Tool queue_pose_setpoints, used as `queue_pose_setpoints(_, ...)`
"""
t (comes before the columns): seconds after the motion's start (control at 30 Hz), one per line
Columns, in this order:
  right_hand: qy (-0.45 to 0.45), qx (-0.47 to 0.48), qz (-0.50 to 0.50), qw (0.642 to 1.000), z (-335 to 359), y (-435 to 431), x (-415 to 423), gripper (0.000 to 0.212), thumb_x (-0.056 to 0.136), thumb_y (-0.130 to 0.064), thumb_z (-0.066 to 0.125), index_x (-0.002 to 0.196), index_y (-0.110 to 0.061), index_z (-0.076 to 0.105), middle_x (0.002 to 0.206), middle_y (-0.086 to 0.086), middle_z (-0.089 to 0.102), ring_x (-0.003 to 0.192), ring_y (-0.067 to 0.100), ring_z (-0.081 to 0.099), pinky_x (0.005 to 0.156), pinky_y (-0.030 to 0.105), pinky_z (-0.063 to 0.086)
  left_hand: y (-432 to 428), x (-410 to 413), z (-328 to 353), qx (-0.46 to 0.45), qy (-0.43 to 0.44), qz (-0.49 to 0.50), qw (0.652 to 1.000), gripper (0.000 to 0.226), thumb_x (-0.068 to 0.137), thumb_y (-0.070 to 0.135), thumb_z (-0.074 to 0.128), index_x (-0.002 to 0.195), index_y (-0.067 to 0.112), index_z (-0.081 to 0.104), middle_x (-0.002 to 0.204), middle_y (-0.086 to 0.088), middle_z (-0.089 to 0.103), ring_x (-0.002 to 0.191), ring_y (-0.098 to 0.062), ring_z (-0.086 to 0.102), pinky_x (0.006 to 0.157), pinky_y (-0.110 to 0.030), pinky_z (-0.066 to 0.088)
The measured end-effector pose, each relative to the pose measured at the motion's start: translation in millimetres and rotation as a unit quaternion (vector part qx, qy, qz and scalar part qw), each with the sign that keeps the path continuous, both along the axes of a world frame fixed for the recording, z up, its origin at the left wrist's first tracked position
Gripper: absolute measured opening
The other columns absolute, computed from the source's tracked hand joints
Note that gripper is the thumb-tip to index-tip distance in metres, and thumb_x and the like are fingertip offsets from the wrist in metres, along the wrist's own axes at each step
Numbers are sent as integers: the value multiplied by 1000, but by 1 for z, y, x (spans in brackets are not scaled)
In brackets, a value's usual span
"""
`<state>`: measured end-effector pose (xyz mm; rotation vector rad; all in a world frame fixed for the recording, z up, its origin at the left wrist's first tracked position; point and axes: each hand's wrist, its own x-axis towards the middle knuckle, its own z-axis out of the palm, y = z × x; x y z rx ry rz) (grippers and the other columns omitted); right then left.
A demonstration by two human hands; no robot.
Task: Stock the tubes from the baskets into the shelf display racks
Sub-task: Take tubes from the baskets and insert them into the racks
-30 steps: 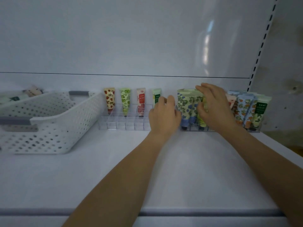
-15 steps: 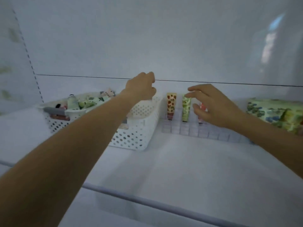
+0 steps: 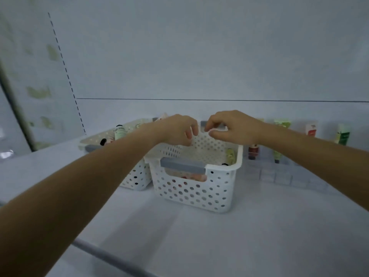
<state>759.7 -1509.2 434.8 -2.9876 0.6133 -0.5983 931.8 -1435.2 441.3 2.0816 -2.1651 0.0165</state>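
Note:
Two white perforated baskets stand on the shelf. The nearer basket point(image 3: 217, 188) has grey handles and holds a green tube point(image 3: 230, 155) and pinkish tubes low inside. The farther basket point(image 3: 137, 176) to its left holds several tubes point(image 3: 119, 132). My left hand point(image 3: 177, 128) and my right hand point(image 3: 233, 126) hover side by side over the nearer basket's far rim, fingers curled downward, holding nothing I can see. To the right, a clear display rack point(image 3: 279, 175) holds a red tube point(image 3: 254, 151) and other tubes along its back row point(image 3: 311, 129).
The white shelf surface point(image 3: 219, 236) stretches in front of the baskets to a grey front rail point(image 3: 111, 256). A white back panel rises behind. A slotted upright point(image 3: 65, 72) marks the shelf's left end.
The view has swung left from the rack to the baskets. Both hands left the rack's tubes and came together above the nearer basket, fingers now pointing down into it.

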Motion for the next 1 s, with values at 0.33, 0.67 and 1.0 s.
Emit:
queue_pose_setpoints(0.33, 186, 20, -114, 976, 11, -8, 9, 29, 88, -39, 56, 114, -26, 58, 110, -7, 60, 100, 12, 54, 85, 26, 44, -21, -9, 11, 333, -6, -66, 941, 39, 81, 36, 68, 115, 21, 59, 107, 9, 65, 101, -7, 62, 77, -20, 51)
queue_pose_setpoints(0.67, 215, 31, -164, 962, 10, -3, 15, 28, 87, -40, 57, 113, -28, 59, 103, -13, 55, 97, 8, 53, 88, 28, 45, -43, -24, -17, 413, -123, -129, 893, 16, 88, 30, 60, 78, 19, 53, 78, 5, 58, 68, -6, 57, 59, -17, 48)
queue_pose_setpoints(1.0, 353, 122, -170, 912, 40, 21, 20, 15, 79, -36, 69, 85, -37, 54, 97, -19, 59, 101, 9, 58, 92, 30, 48, -58, 0, 65, 174, -63, -133, 974, 32, 65, 41, 79, 86, 29, 57, 93, 7, 65, 85, -12, 64, 72, -25, 53)
